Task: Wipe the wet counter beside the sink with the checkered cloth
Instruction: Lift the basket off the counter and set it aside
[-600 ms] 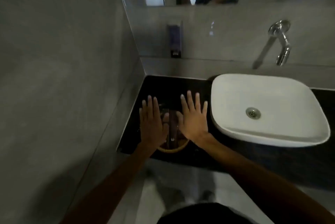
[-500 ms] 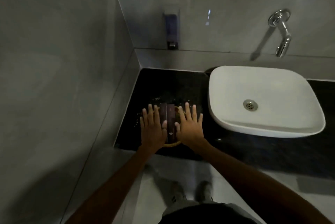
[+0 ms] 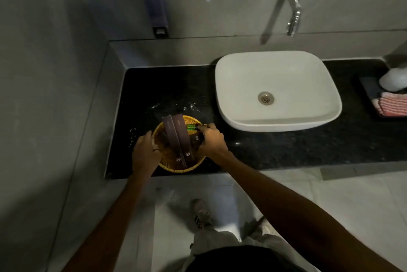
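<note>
Just left of the frame's centre, the left hand [image 3: 144, 154] curls over the left rim of a round yellow wicker basket [image 3: 176, 167], fingers closed on its edge. The right hand [image 3: 212, 140] grips the opposite, right rim in the same way, its fingers folded down over the weave. Both forearms run in from the bottom of the frame, bare.

Inside the basket lie two long dark brown boxes [image 3: 177, 139], side by side and slanted from upper left to lower right, with a small green item [image 3: 191, 127] just above the right hand's knuckles. The basket rests on the black worktop [image 3: 286, 148], near its front edge. Pale droplets and streaks of water [image 3: 174, 106] glint on the worktop just above the basket and to its left.

To the right of the basket, close but apart from it, sits a white basin [image 3: 308, 115] with a metal drain [image 3: 265, 97]. A chrome tap [image 3: 291, 5] projects from the grey wall above it, and a dark soap dispenser [image 3: 157, 9] is mounted on the wall in the upper left.

At the far right edge of the frame, well away from both hands, the red-and-white checkered cloth [image 3: 394, 106] lies folded on a dark tray [image 3: 367, 86], with a white rounded object [image 3: 394, 80] just above it; what that object is cannot be told. Shoes [image 3: 201, 213] on a pale tiled floor show below the worktop.
</note>
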Demonstrator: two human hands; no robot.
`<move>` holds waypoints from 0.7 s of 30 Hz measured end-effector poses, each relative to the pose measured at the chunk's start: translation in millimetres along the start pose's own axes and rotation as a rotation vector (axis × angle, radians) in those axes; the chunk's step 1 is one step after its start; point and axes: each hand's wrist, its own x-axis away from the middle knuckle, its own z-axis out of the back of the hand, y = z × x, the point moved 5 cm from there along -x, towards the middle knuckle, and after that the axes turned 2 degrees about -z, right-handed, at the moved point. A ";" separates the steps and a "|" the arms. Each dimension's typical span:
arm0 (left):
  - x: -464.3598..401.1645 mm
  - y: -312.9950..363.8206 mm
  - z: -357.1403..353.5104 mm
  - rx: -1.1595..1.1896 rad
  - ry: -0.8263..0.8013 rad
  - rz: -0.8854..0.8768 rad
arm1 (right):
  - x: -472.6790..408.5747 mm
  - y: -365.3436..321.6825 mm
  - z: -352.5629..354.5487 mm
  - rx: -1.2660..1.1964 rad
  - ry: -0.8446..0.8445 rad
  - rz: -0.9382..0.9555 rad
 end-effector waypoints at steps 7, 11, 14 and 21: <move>96.1 49.3 -58.0 0.192 -0.030 -0.002 | 74.0 107.5 49.1 0.010 0.125 0.020; 126.5 104.9 -124.5 0.204 -0.138 -0.052 | 97.3 191.6 88.4 0.026 0.193 -0.091; 133.5 143.7 -163.2 0.204 -0.202 -0.111 | 103.5 242.1 108.2 0.030 0.209 -0.170; 109.3 192.9 -200.0 0.273 -0.232 -0.128 | 96.1 285.2 127.6 -0.041 0.249 -0.229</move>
